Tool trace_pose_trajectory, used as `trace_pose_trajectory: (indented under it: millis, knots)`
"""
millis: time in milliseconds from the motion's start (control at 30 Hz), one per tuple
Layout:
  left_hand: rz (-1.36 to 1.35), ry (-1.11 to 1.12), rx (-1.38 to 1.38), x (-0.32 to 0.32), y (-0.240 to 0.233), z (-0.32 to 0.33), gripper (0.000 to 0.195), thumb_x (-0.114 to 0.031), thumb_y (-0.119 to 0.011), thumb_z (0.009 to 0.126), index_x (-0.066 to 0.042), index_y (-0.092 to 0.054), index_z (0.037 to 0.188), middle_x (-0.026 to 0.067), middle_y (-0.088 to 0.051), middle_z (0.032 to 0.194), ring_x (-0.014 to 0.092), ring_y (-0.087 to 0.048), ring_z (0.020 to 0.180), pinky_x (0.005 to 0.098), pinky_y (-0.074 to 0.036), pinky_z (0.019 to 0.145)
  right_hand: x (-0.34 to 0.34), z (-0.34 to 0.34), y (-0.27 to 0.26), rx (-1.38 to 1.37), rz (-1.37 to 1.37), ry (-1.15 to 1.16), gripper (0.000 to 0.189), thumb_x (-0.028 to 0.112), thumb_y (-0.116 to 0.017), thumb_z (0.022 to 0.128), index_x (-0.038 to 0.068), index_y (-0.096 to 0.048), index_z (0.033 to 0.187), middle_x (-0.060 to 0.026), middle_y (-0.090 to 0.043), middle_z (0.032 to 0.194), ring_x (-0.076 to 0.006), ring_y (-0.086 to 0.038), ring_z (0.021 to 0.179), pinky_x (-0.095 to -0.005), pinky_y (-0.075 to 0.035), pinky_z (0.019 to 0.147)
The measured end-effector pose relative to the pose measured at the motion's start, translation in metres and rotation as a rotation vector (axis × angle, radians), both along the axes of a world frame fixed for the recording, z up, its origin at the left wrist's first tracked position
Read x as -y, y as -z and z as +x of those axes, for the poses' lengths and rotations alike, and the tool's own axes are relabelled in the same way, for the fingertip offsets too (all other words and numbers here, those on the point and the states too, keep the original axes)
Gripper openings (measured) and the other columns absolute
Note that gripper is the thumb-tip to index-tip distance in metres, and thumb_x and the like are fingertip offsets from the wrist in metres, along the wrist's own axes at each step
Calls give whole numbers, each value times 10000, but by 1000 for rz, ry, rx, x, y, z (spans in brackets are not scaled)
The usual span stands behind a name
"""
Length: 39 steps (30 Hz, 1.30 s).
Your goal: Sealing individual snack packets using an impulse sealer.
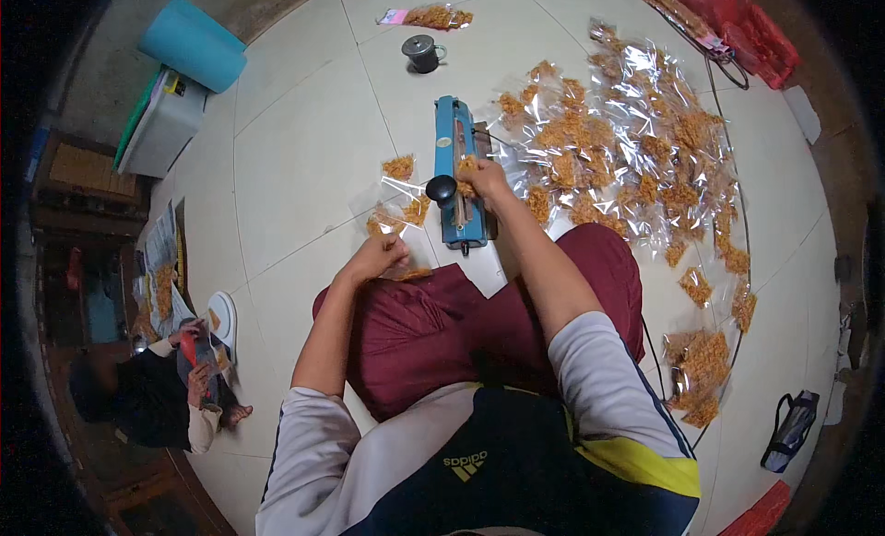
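Observation:
A blue impulse heat sealer with a black knob on its arm stands on the floor before my crossed legs. At its right side, my right hand grips a small clear packet of orange-brown crumbly snack against the sealing bar. My left hand, left of the sealer, has its fingers closed on the clear plastic of a snack packet, partly hidden by the hand and near my knee. Just beyond that hand lie a few more filled packets on the tiles.
Many filled packets spread in a heap at right. A lidded metal mug and a long snack pack stand beyond the sealer. A power cord runs along the right. At left, another person sits handling plastic near a white round scale.

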<state>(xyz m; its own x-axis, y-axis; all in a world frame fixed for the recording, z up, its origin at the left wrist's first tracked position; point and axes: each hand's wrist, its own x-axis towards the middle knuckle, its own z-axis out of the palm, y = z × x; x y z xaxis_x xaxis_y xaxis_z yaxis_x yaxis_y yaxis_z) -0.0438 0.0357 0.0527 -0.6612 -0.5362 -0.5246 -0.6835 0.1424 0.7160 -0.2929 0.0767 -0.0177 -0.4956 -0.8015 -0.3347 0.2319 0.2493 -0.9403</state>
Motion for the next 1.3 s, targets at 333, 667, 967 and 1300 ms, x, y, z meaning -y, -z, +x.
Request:
trace_pose_trajectory:
  millis: [333,667,967,1300]
  knots:
    - [349,-252,-249,-15,4,-99,123,-108,-495,784,-20,-548,853,63,-587,764,121,-556,630,230,-453,555,-28,-59,-88,-1076,137,585,625,315,-590,680,6,-346,1166,-234,-371,1162,-364,-333,1090,-413,-271,901]
    - [-380,-338,-756,42,142,-119,192,-151,-476,760,-34,-518,905,104,-564,809,198,-533,767,291,-421,675,-16,57,-143,-1152,-86,-459,561,433,-423,773,51,-358,1180,-205,-314,1229,-302,-266,1170,-459,-184,949]
    - [-152,-573,-287,54,80,-70,181,-169,-490,741,-61,-534,879,104,-580,712,174,-555,647,301,-436,577,-28,65,-66,-1435,-36,-223,479,362,-528,722,29,-474,1061,-201,-411,1144,-348,-364,1073,-400,-292,891]
    - [-419,-570,398,81,68,-33,500,-517,-582,621,-89,-571,881,100,-582,867,247,-544,863,388,-372,773,-26,76,-64,-1478,-95,-249,379,228,-570,630,40,-544,958,-159,-459,1094,-348,-375,1057,-419,-301,881]
